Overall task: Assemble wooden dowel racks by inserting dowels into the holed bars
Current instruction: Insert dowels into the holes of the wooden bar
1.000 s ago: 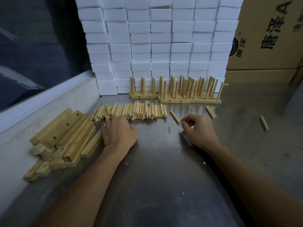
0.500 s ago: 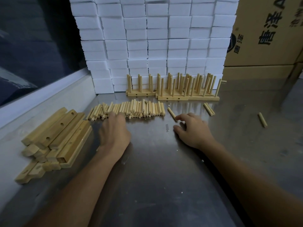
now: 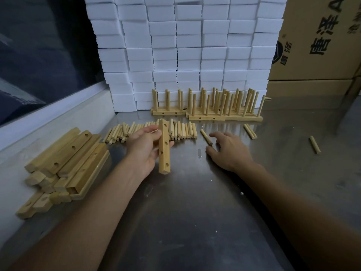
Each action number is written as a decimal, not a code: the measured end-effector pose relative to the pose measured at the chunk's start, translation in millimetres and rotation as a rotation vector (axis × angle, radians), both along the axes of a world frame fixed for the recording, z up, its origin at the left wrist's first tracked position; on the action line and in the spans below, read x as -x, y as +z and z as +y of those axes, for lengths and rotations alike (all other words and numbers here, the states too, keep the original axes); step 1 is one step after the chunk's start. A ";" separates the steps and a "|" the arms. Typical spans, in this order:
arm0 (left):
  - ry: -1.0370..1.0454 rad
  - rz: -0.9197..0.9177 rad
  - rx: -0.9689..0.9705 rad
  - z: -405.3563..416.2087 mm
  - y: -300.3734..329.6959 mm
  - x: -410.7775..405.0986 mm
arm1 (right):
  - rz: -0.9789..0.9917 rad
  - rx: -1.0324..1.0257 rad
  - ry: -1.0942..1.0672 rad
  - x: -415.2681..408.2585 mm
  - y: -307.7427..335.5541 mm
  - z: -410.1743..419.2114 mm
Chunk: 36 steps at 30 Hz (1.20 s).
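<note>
Head view: left hand (image 3: 145,148) grips a holed bar (image 3: 164,146) upright; right hand (image 3: 227,151) rests flat, fingers spread.

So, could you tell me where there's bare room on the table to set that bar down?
Bare steel lies near the table edge, between the forearms, and right of the right hand toward the stray dowel. Crowded: bar stack left, dowel pile and racks behind.

Steel table (image 3: 195,222): dowels (image 3: 181,130), holed bars (image 3: 66,163), racks (image 3: 207,112), boxes (image 3: 185,55).

Dowel pile (image 3: 181,130) partly behind holed bar (image 3: 164,147)
</note>
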<state>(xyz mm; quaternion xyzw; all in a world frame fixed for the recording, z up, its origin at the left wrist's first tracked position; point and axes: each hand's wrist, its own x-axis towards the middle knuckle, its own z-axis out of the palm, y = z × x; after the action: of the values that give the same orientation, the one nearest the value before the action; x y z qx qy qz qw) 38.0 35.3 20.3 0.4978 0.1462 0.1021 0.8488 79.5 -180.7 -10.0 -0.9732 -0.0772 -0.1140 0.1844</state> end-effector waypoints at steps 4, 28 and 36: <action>-0.087 0.041 0.052 3.6 -10.5 -2.8 | 0.019 0.113 0.038 -0.6 1.2 5.1; -0.254 -0.111 -0.444 -0.2 -15.6 -1.5 | -0.148 -0.412 0.094 10.0 -1.0 2.1; -0.303 -0.173 -0.326 -4.1 -9.8 4.2 | -0.253 -0.587 0.228 26.7 8.1 20.8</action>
<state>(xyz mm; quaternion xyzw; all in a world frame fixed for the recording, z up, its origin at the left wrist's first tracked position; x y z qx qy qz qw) 33.8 31.2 10.5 0.6340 -0.0217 0.0381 0.7721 52.9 -160.0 -1.9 -0.8418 -0.1715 -0.2301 0.4572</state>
